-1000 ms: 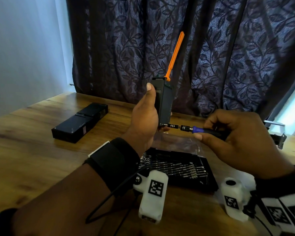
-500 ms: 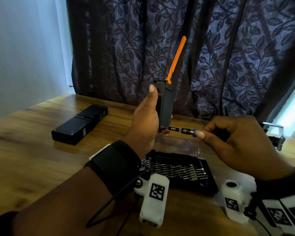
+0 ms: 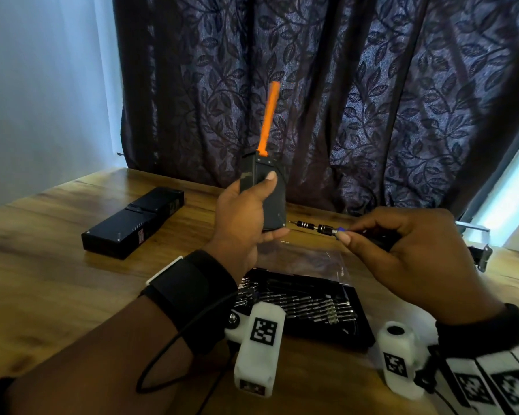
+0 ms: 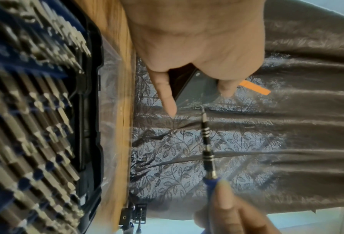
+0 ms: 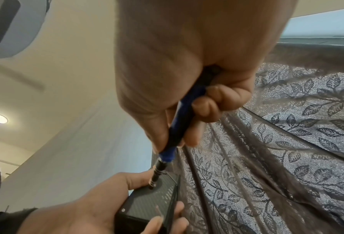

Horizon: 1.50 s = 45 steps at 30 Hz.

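My left hand (image 3: pixel 243 217) grips a black box-shaped device (image 3: pixel 271 202) upright above the table, thumb across its face. An orange strip (image 3: pixel 268 118) sticks up from its top. My right hand (image 3: pixel 402 250) pinches a small screwdriver (image 3: pixel 315 227) with a blue handle, held level. Its bit points at the device's lower right corner; whether it touches I cannot tell. The left wrist view shows the screwdriver (image 4: pixel 207 145) reaching the device (image 4: pixel 195 85). In the right wrist view the screwdriver (image 5: pixel 177 126) ends at the device (image 5: pixel 147 204).
An open black case of screwdriver bits (image 3: pixel 312 307) lies on the wooden table (image 3: pixel 57 280) below my hands, a clear plastic sheet (image 3: pixel 300 256) behind it. A long black box (image 3: pixel 132 223) lies at the left. A dark curtain (image 3: pixel 372 100) hangs behind. A metal clamp (image 3: pixel 480 253) sits far right.
My left hand has turned the device so more of its broad face shows, and the thumb now lies across it. The right hand with the screwdriver has drawn slightly to the right.
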{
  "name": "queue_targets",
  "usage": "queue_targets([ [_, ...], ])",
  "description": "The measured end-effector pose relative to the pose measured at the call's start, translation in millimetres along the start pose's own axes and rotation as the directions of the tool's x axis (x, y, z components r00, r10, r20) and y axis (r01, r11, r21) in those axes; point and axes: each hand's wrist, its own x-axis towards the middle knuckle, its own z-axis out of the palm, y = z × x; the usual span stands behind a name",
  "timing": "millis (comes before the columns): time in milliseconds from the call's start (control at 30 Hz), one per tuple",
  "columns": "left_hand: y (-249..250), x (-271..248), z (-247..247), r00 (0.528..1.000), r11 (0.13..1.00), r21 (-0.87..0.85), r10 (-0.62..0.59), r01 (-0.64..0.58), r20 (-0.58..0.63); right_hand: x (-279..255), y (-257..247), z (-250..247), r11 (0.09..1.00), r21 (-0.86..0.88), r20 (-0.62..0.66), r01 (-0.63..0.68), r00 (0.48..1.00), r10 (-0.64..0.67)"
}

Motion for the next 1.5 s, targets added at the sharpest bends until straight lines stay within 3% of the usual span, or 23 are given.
queue_targets([
  [233, 3.6, 2.8, -0.5, 1.0, 0.993, -0.121, -0.013, 0.013, 0.002, 0.4, -0.8, -0.2, 0.998, -0.052, -0.028, -0.037, 0.999, 0.035],
  [467, 3.2, 4.2, -1.3, 1.0, 0.993, -0.115, -0.005, 0.006, 0.013, -0.4, -4.7, -1.2, 0.998, -0.042, -0.067, -0.047, 0.997, 0.044],
  [1500, 4.1, 3.0, -2.0, 1.0, 0.994, -0.106, 0.008, -0.006, 0.014, 0.6, -5.0, -2.4, 0.996, 0.027, -0.015, -0.087, 0.996, 0.087],
])
